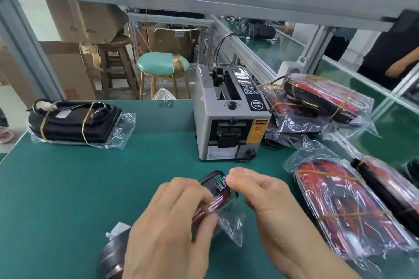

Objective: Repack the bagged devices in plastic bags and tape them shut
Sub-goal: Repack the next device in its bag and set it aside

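Far left: black banded device (74, 122), sealed in crinkled clear bag. Near centre: glossy red-black device (214, 197), half-sleeved in plastic bag (231, 222), gripped by left hand (172, 222); right hand (272, 199) fingers pinched together. Centre: grey boxy tape dispenser (229, 115). Right: bagged red devices (340, 206) stacked.

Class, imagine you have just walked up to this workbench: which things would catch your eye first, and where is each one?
First, the two hands at the near edge: the left hand grips a bagged device, and the right hand pinches at its top. Behind them, mid-table, stands a grey tape dispenser. Red-and-black bagged devices pile up on the right, and a black one lies alone at far left.
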### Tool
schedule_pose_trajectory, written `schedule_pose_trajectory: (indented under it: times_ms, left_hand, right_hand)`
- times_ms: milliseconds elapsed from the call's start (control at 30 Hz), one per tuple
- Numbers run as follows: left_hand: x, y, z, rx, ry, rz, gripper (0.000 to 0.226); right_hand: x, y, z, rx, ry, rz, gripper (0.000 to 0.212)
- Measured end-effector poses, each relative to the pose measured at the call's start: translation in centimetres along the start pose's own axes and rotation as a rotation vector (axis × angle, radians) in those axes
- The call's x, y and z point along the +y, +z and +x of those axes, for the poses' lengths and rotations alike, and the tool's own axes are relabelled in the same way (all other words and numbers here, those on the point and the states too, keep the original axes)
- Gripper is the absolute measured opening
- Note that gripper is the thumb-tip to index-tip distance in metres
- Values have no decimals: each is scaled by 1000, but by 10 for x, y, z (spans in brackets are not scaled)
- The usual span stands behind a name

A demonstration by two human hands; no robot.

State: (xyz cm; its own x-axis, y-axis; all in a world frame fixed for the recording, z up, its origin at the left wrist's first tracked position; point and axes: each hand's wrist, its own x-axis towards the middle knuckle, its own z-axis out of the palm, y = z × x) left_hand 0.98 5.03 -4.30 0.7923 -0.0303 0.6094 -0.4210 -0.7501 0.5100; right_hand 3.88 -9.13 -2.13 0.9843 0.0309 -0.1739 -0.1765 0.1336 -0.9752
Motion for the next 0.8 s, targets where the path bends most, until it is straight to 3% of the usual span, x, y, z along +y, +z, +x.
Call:
schedule_pose_trajectory:
  times_ms: [267,467,800]
  left_hand:
    - [5,-3,3,-136,-73,42,54]
    - [5,-1,3,-128,-81,42,56]
    - [9,-4,5,-169,-98,23,55]
  right_hand:
    - [1,-1,5,55,38,12,12]
    - [4,-1,3,75,16,-11,21]
    - [4,-2,2,99,4,-47,15]
